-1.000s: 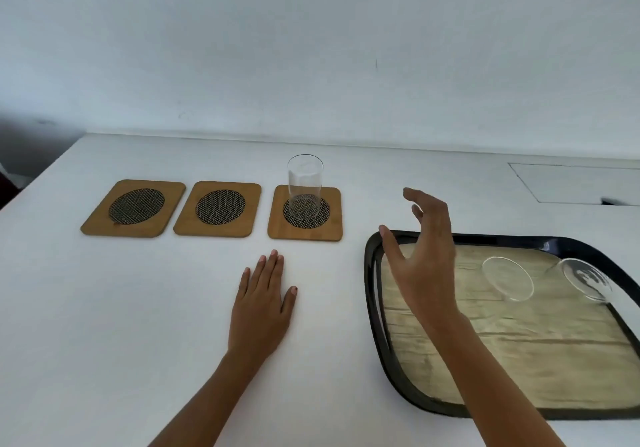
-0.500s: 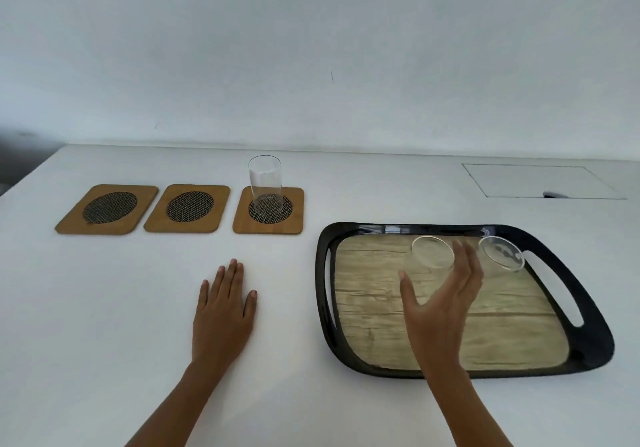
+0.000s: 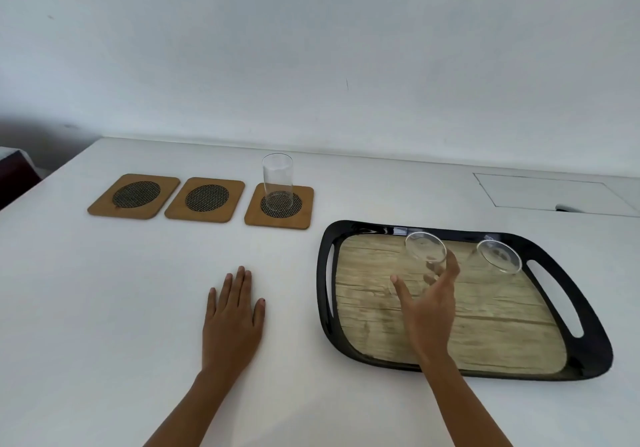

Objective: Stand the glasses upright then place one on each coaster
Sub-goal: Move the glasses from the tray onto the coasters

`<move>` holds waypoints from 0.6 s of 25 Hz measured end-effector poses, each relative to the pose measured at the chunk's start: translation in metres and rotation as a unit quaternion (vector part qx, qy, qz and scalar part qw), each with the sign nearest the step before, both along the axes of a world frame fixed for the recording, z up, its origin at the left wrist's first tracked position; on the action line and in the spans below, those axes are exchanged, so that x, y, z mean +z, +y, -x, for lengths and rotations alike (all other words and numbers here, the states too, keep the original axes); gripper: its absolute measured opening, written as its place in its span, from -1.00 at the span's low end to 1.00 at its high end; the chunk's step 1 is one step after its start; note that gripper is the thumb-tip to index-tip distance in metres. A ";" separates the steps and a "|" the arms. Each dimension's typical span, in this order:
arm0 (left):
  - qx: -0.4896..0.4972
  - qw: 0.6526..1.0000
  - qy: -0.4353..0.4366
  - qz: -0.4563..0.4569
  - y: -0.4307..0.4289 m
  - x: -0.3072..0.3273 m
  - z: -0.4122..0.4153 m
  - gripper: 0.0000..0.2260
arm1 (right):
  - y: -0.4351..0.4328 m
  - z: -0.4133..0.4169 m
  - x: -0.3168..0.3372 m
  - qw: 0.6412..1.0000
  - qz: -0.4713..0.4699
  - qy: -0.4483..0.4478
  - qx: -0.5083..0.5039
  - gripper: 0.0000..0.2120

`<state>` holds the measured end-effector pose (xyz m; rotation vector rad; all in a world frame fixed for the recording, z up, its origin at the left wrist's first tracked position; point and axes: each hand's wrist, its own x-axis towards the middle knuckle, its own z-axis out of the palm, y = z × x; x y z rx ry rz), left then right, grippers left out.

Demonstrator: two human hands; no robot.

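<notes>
Our right hand [image 3: 429, 304] is spread around the lying glass [image 3: 425, 256] on the tray [image 3: 588, 363] — we close mid-body, tip upright; left hand [image 3: 232, 318] lies flat, clear of the tray.

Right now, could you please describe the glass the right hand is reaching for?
On the black tray with the wood-look floor lie two clear glasses on their sides. It is the left glass, nearer the coasters, with the right hand spread around its base.
</notes>
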<state>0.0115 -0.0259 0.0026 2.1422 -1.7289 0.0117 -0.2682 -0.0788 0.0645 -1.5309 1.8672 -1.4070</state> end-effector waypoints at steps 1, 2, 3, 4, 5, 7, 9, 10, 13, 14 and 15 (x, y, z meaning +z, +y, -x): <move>-0.001 1.000 0.001 -0.002 0.000 0.000 0.000 -0.44 | 0.000 -0.001 0.001 1.000 0.005 0.001 0.001 -0.17; -0.002 1.000 0.003 -0.004 0.000 0.000 0.001 -0.44 | 0.000 -0.003 0.003 1.000 0.012 -0.001 0.002 -0.17; -0.004 1.000 0.005 -0.005 0.000 0.000 0.000 -0.44 | 0.000 -0.006 0.005 1.000 0.018 -0.004 0.004 -0.17; -0.006 1.000 0.008 -0.006 0.000 0.000 -0.001 -0.44 | 0.000 -0.010 0.007 1.000 0.023 -0.010 0.007 -0.17; -0.011 1.000 0.013 -0.006 0.000 0.000 -0.003 -0.43 | 0.000 -0.016 0.011 0.999 0.026 -0.018 0.010 -0.17; -0.022 0.999 0.028 0.002 0.000 0.001 -0.010 -0.41 | -0.001 -0.030 0.020 0.998 0.036 -0.037 0.020 -0.16; -0.022 0.998 0.052 0.014 -0.002 0.004 -0.021 -0.38 | -0.006 -0.049 0.030 0.997 0.050 -0.055 0.036 -0.16; -0.017 0.998 0.064 0.020 -0.005 0.005 -0.027 -0.37 | -0.008 -0.059 0.034 0.995 0.057 -0.064 0.046 -0.16; 0.001 0.997 0.081 0.020 -0.014 0.007 -0.059 -0.33 | -0.019 -0.098 0.043 0.991 0.074 -0.083 0.077 -0.17; 0.004 0.997 0.078 0.015 -0.017 0.007 -0.072 -0.31 | -0.023 -0.112 0.044 0.989 0.080 -0.085 0.085 -0.17; 0.009 0.997 0.075 0.010 -0.020 0.007 -0.085 -0.30 | -0.027 -0.126 0.045 0.988 0.086 -0.086 0.093 -0.16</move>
